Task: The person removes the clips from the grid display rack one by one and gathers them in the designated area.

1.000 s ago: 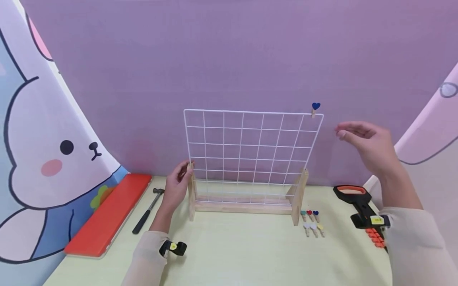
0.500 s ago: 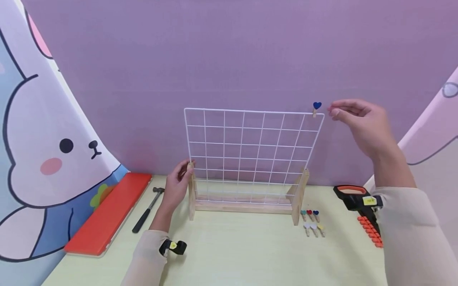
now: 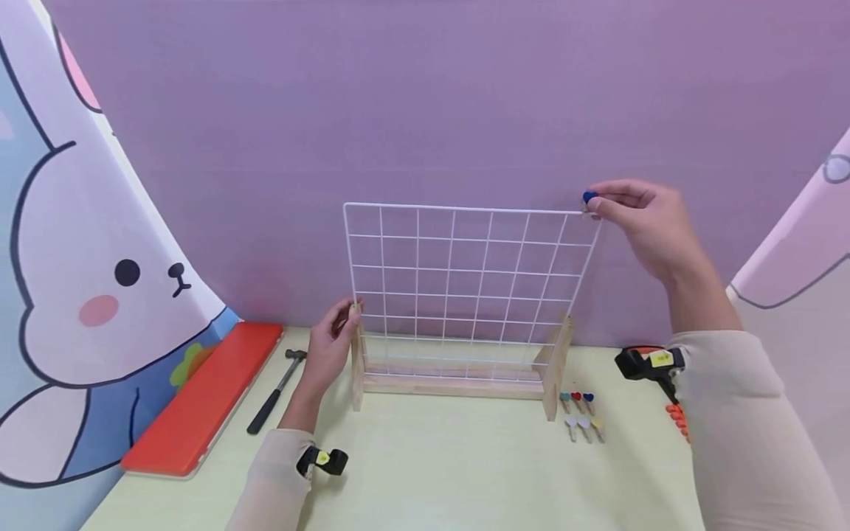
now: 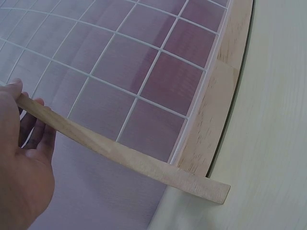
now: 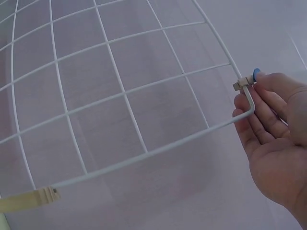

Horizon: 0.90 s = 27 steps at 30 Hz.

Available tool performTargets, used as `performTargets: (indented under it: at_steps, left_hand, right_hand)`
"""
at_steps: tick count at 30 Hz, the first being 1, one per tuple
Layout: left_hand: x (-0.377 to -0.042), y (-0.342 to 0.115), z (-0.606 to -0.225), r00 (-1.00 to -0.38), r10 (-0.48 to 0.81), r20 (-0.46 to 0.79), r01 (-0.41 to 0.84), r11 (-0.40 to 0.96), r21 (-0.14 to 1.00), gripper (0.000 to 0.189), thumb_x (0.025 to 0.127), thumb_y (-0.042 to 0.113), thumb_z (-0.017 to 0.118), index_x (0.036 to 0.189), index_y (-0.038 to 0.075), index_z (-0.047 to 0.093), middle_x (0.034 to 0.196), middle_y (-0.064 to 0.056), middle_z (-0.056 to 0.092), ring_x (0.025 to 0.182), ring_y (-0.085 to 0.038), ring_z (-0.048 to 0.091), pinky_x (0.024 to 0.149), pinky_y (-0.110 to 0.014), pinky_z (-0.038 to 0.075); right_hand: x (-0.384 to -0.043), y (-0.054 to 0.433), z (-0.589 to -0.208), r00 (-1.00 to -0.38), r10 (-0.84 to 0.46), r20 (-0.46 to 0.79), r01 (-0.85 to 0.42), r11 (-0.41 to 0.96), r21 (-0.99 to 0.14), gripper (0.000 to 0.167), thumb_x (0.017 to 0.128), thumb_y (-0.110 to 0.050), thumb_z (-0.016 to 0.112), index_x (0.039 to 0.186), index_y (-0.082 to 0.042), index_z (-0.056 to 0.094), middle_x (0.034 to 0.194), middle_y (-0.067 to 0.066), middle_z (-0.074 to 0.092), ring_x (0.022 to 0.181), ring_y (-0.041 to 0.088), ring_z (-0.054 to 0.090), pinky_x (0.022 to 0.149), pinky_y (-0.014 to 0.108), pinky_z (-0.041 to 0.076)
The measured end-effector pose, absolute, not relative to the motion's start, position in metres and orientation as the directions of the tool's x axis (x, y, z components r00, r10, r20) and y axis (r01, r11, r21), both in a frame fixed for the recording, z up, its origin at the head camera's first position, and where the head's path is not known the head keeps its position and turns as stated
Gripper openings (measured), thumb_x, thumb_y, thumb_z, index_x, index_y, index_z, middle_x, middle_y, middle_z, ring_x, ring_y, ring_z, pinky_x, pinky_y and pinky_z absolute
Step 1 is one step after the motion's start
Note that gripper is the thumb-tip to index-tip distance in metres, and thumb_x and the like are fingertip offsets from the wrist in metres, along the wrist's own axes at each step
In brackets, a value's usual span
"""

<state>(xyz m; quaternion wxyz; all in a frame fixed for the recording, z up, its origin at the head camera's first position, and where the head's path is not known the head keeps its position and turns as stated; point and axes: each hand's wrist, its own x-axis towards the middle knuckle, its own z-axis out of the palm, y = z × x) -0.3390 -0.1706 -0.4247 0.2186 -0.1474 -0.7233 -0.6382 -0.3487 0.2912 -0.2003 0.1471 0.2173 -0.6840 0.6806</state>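
Fingertips point(image 5: 249, 98) of our right hand point(image 3: 647, 221) pinch the small wooden clip with a blue heart point(image 3: 589, 198) at the top right corner of the white wire grid panel point(image 3: 465, 284). Right wrist view shows the clip straddling the wire; head view hides that. Our left hand point(image 3: 330, 346) curls round the panel's left pale wooden upright point(image 4: 120, 155).

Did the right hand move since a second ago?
Yes. The right hand went up and leftward to the top right corner of the white wire grid, which stayed put, and now pinches the blue heart clip.
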Motion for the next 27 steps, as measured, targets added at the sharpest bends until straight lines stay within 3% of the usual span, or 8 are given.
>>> performTargets:
  at_steps: [3,10,19,27]
  left_hand:
    - [-0.3390,-0.1702,-0.4244,-0.859,-0.060,0.508,0.497,0.139,0.857,0.042,0.106,0.017,0.059,0.141,-0.005,0.055,0.143,-0.029,0.060,0.133,-0.030,0.058,0.103,-0.009,0.050]
    - [-0.3393,-0.1710,-0.4242,-0.860,-0.056,0.508,0.496,0.149,0.856,0.040,0.107,0.018,0.058,0.141,-0.003,0.056,0.143,-0.029,0.060,0.129,-0.014,0.060,0.104,-0.009,0.048]
    - [-0.3366,-0.1707,-0.4241,-0.862,-0.054,0.505,0.494,0.141,0.858,0.041,0.106,0.017,0.059,0.141,-0.003,0.056,0.143,-0.027,0.060,0.126,-0.005,0.060,0.105,-0.009,0.048]
    - [-0.3373,-0.1736,-0.4239,-0.863,-0.058,0.502,0.489,0.150,0.859,0.041,0.106,0.021,0.060,0.142,0.001,0.056,0.144,-0.024,0.061,0.124,0.000,0.060,0.106,-0.010,0.048]
  right_hand:
    - [-0.3494,0.2889,-0.2005,-0.862,-0.085,0.499,-0.496,-0.054,-0.866,0.017,0.090,0.001,0.077,0.107,-0.003,0.078,0.091,0.000,0.081,0.081,0.010,0.075,0.088,0.015,0.057]
    - [-0.3500,0.2856,-0.1987,-0.863,-0.081,0.500,-0.489,-0.124,-0.864,0.017,0.089,0.005,0.075,0.105,0.000,0.078,0.089,0.002,0.082,0.083,0.010,0.076,0.088,0.016,0.059]
    - [-0.3475,0.2837,-0.1976,-0.859,-0.067,0.508,-0.496,-0.137,-0.857,0.018,0.088,0.008,0.075,0.102,-0.002,0.080,0.087,0.000,0.081,0.082,0.010,0.076,0.092,0.014,0.055]
    - [-0.3451,0.2817,-0.1945,-0.859,-0.047,0.510,-0.500,-0.134,-0.855,0.020,0.087,0.012,0.074,0.099,-0.003,0.081,0.086,0.001,0.081,0.080,0.009,0.076,0.088,0.014,0.058]
